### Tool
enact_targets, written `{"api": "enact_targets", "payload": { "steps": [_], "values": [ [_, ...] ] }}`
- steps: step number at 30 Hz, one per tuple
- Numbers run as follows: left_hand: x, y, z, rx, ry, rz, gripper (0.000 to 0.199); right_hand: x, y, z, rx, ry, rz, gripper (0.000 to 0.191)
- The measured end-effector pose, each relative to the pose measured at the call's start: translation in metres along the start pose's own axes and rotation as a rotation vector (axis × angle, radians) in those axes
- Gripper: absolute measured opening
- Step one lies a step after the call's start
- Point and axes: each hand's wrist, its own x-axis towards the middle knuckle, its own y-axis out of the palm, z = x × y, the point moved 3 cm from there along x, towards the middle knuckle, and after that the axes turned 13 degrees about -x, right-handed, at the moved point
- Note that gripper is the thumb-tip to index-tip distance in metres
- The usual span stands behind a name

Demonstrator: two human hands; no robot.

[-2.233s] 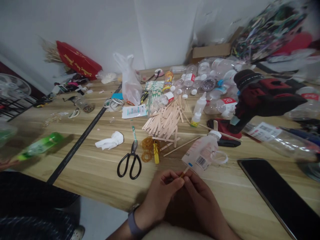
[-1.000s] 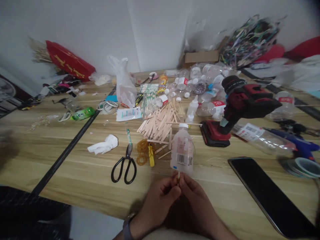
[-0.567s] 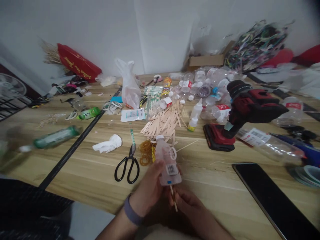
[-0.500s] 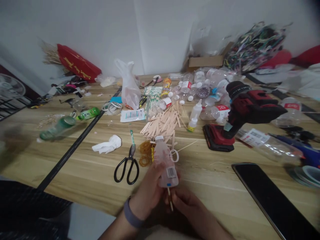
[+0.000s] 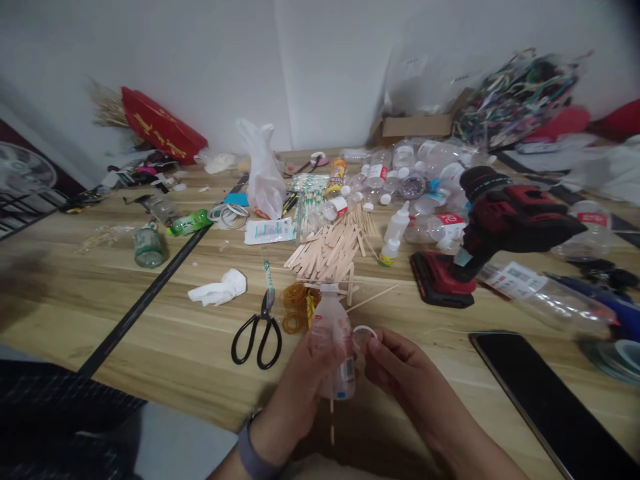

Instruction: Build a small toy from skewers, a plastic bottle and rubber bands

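My left hand [image 5: 305, 377] is wrapped round a small clear plastic bottle [image 5: 331, 320], its neck pointing away from me. A thin wooden stick [image 5: 333, 423] pokes out of the bottle's bottom end. At the bottle's right side is a white ring [image 5: 367, 329], a loop of strip or tape. The thumb and fingers of my right hand [image 5: 393, 363] pinch this ring. Just beyond the bottle lie rubber bands [image 5: 293, 321] and a heap of flat wooden sticks [image 5: 327, 250]. Black-handled scissors [image 5: 257, 333] rest to the left of my left hand.
A red and black cordless drill [image 5: 493, 230] stands on the right, with a black phone [image 5: 545, 400] in front of it. Several plastic bottles [image 5: 415, 187] are piled at the back. On the left are a crumpled tissue [image 5: 219, 288] and a green bottle [image 5: 149, 245].
My right hand has left the stick below the bottle and moved up to the white ring. The green bottle at left, slanted and blurred before, now appears more upright. The view has shifted slightly.
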Motion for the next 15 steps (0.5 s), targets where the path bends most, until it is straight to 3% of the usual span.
{"api": "enact_targets", "payload": {
  "steps": [5, 10, 15],
  "values": [
    [-0.006, -0.005, 0.004, -0.062, -0.06, -0.056, 0.042, -0.006, -0.009, -0.004, 0.119, 0.047, 0.058, 0.043],
    [-0.005, -0.019, 0.001, -0.168, -0.09, -0.176, 0.044, -0.005, -0.034, 0.001, 0.278, 0.043, -0.063, 0.039],
    [-0.005, -0.037, -0.019, -0.186, -0.03, -0.245, 0.046, -0.004, -0.075, -0.002, 0.438, 0.036, -0.156, 0.038]
  ]
}}
